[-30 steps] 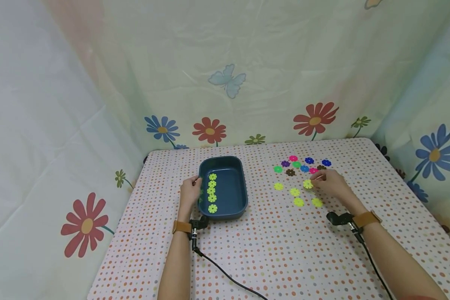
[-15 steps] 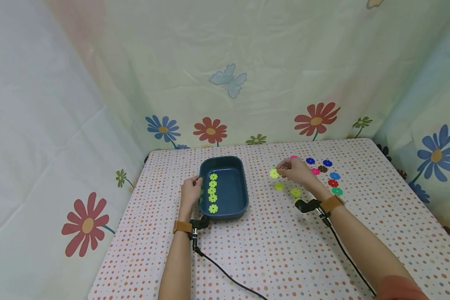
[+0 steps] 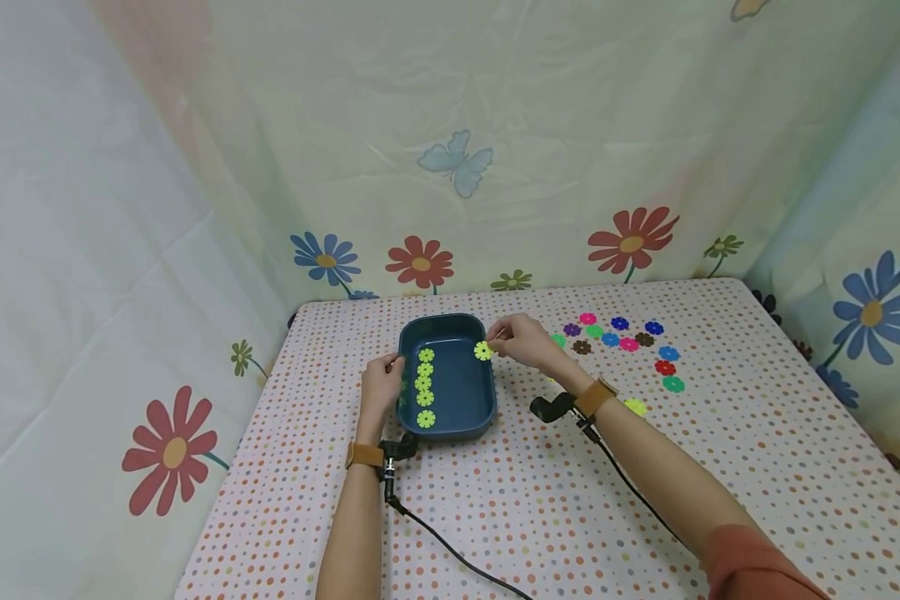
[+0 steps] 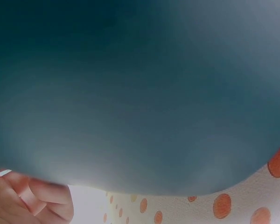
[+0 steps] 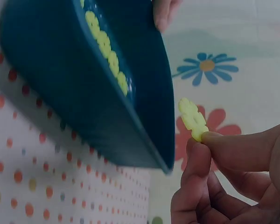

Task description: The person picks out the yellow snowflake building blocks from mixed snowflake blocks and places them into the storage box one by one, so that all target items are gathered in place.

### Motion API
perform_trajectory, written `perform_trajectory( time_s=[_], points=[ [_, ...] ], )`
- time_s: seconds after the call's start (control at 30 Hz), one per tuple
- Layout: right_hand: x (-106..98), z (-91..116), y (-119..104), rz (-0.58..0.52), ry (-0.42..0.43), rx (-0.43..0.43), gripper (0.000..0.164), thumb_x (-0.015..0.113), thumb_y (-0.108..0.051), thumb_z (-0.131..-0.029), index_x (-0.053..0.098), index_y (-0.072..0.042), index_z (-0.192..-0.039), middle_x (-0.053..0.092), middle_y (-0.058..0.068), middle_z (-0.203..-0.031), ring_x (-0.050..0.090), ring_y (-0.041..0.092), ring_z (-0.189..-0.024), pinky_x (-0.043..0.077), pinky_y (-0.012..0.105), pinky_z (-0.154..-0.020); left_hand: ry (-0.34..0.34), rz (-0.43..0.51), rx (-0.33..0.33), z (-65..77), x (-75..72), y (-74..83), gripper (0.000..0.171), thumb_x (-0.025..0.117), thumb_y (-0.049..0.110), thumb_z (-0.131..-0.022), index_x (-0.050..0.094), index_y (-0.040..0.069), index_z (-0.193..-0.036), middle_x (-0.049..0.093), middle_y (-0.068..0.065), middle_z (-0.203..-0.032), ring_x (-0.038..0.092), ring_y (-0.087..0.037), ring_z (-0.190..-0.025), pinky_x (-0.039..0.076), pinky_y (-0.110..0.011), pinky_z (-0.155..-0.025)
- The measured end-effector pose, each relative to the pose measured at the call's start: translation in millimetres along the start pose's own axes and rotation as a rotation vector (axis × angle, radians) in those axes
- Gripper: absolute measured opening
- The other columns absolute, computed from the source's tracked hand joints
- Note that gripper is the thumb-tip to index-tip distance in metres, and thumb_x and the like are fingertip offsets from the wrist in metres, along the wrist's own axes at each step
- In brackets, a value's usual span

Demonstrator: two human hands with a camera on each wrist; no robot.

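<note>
My right hand (image 3: 521, 340) pinches a yellow flower-shaped plastic piece (image 3: 483, 351) between thumb and forefinger, at the right rim of a dark blue rectangular tub (image 3: 487, 408). The right wrist view shows this yellow piece (image 5: 193, 120) nearly edge-on, beyond the tub's rim. Several similar yellow pieces (image 3: 425, 383) lie in a column along the left side of the tub's floor. My left hand (image 3: 381, 387) grips the tub's left rim. In the left wrist view the tub's outer wall (image 4: 130, 116) fills most of the picture, with curled fingers (image 4: 51, 198) at the lower left.
Flower pieces in pink, blue, brown, green and red (image 3: 628, 344) lie scattered on the dotted tablecloth (image 3: 570, 517) at the right. A yellow piece (image 3: 635, 407) lies nearer, partly behind my right forearm. Black cables (image 3: 465, 562) run from both wrist cameras. A flowered curtain surrounds the table.
My right hand has carried a yellow flower piece leftward from the scattered pieces to the tub's right rim. My left hand has stayed on the left rim.
</note>
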State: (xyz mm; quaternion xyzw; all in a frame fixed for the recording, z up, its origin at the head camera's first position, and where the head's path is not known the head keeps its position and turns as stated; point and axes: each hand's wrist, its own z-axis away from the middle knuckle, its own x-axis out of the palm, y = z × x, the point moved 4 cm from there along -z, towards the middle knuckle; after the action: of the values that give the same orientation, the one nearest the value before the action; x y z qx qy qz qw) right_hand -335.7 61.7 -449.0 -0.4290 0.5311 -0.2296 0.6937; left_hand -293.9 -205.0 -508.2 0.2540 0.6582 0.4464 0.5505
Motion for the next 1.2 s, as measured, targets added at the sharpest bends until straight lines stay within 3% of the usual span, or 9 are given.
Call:
perform_trajectory(
  time_s=[0.27,0.57,1.03,1.2],
  points=[
    [36,-7,-18,-0.003,-0.052,-0.041,0.007,0.066,-0.008,-0.098,0.071,-0.004,-0.100,0.067,0.009,-0.089,0.068,0.036,-0.090,0.053,0.035,-0.072,-0.002,0.029,-0.010,0.6,-0.2,0.3,0.041,0.055,0.025,-0.106,0.061,0.000,-0.138,0.069,-0.016,-0.106,0.061,-0.024,-0.083,0.046,-0.030,-0.063],
    [66,-10,-26,0.109,-0.112,-0.053,0.004,0.069,-0.006,-0.095,0.073,-0.005,-0.092,0.069,0.004,-0.083,0.066,0.020,-0.075,0.052,0.029,-0.064,-0.010,0.026,-0.009,0.4,-0.8,-0.1,0.041,0.055,0.025,-0.106,0.060,0.000,-0.138,0.069,-0.017,-0.105,0.057,-0.020,-0.077,0.044,-0.029,-0.061],
    [76,-8,-21,0.238,-0.212,-0.019,0.002,0.072,-0.005,-0.091,0.074,-0.004,-0.091,0.068,0.002,-0.080,0.063,0.015,-0.069,0.053,0.028,-0.062,-0.007,0.022,-0.014,-0.3,0.2,-0.8,0.041,0.054,0.026,-0.106,0.061,0.001,-0.138,0.068,-0.016,-0.102,0.057,-0.021,-0.077,0.044,-0.030,-0.061],
    [77,-9,-25,0.265,-0.272,-0.048,0.012,0.068,-0.001,-0.091,0.075,-0.005,-0.083,0.069,0.003,-0.076,0.064,0.015,-0.065,0.052,0.029,-0.061,0.000,0.017,-0.010,-0.5,1.0,-0.2,0.041,0.055,0.026,-0.106,0.061,0.001,-0.138,0.067,-0.014,-0.099,0.055,-0.019,-0.074,0.043,-0.029,-0.060]
  ],
)
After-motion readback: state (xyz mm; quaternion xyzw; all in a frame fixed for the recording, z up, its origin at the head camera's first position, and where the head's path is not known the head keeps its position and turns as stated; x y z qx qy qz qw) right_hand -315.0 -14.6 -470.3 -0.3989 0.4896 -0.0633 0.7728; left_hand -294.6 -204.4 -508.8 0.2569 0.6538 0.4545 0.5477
